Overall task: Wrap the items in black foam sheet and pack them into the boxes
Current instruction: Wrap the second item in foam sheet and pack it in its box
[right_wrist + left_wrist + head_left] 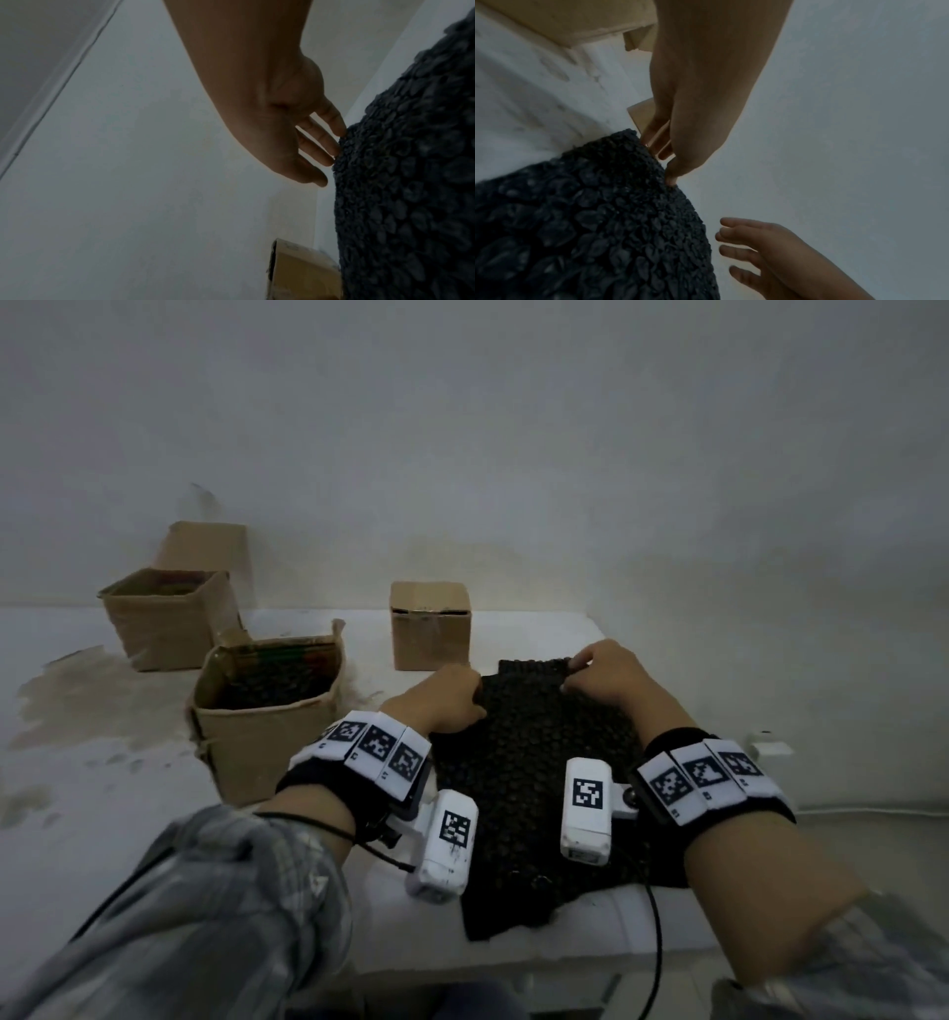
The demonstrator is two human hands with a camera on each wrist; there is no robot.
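A black bumpy foam sheet [534, 793] lies on the white table [128, 788] and humps up at its far end; what it covers is hidden. My left hand [452, 695] rests against the hump's left side. In the left wrist view its thumb tip touches the foam [590, 223] edge, the fingers [657, 142] pointing down just past it. My right hand [601, 677] is at the sheet's far right edge. In the right wrist view its straight fingers [331, 125] touch the foam [411, 182]. Neither hand plainly grips the sheet.
An open cardboard box [257, 752] holding black foam stands left of the sheet. Another open box [164, 629] is behind it, with a closed small box [429, 634] at the back centre. A small white object [767, 748] sits at the right. The wall is close behind.
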